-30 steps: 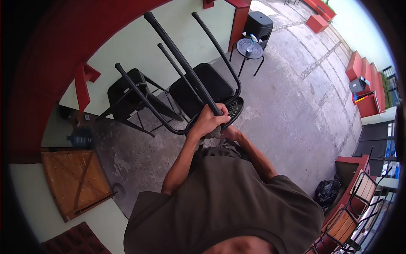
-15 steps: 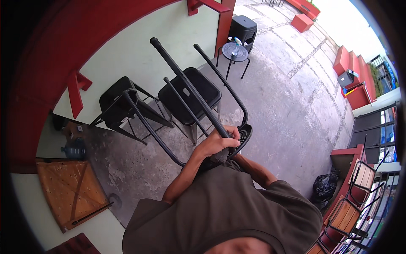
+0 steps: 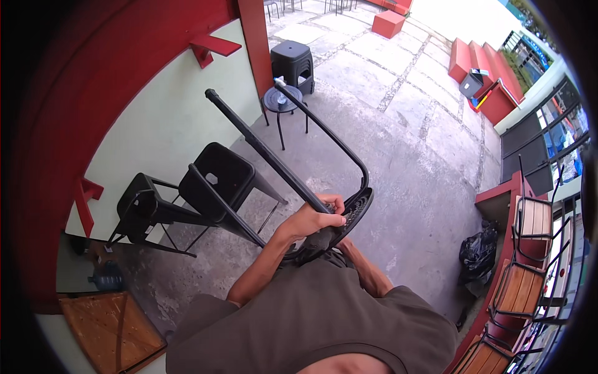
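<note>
Plainly, the upturned stool (image 3: 356, 214) is held short of the round stool (image 3: 272, 101), one leg (image 3: 280, 167) clamped by the left hand (image 3: 311, 220) and slanting left of that landmark, while the right hand's (image 3: 344, 244) hold cannot be told.

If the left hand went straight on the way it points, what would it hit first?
The left hand grips one black stool leg. Past that, it would probably meet the neighbouring bent leg, though depth is unclear and the perforated seat could come first.
</note>
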`<control>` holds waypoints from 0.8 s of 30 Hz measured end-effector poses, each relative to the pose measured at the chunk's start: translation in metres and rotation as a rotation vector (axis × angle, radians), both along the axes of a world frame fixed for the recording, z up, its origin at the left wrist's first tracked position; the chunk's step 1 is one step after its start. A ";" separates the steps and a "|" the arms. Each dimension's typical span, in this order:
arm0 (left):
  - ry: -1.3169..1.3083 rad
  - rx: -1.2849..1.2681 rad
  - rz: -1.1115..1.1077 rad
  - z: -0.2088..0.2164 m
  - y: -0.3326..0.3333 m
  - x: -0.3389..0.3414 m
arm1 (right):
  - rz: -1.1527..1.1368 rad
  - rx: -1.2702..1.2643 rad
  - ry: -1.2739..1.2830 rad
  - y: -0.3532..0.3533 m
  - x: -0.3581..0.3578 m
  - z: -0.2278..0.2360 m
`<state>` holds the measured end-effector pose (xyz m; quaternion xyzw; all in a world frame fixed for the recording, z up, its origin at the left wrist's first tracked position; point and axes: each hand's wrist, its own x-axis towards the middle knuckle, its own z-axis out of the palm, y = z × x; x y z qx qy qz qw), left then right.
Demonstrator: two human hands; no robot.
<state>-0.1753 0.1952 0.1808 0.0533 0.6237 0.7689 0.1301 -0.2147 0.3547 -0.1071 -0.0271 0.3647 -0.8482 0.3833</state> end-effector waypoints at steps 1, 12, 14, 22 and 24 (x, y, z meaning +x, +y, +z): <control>0.013 0.001 -0.013 -0.007 0.011 -0.009 | -0.032 -0.001 -0.018 0.007 -0.010 -0.002; -0.273 0.366 -0.171 -0.054 0.039 -0.107 | -0.560 -0.177 -0.338 0.169 -0.039 0.034; -0.344 0.421 -0.118 -0.063 0.033 -0.125 | -0.663 -0.118 -0.306 0.177 -0.046 0.043; -0.496 0.652 -0.057 -0.127 -0.003 -0.226 | -0.991 0.260 -0.134 0.159 -0.128 0.090; -0.468 0.657 -0.069 -0.135 -0.008 -0.252 | -1.000 0.258 -0.106 0.158 -0.158 0.097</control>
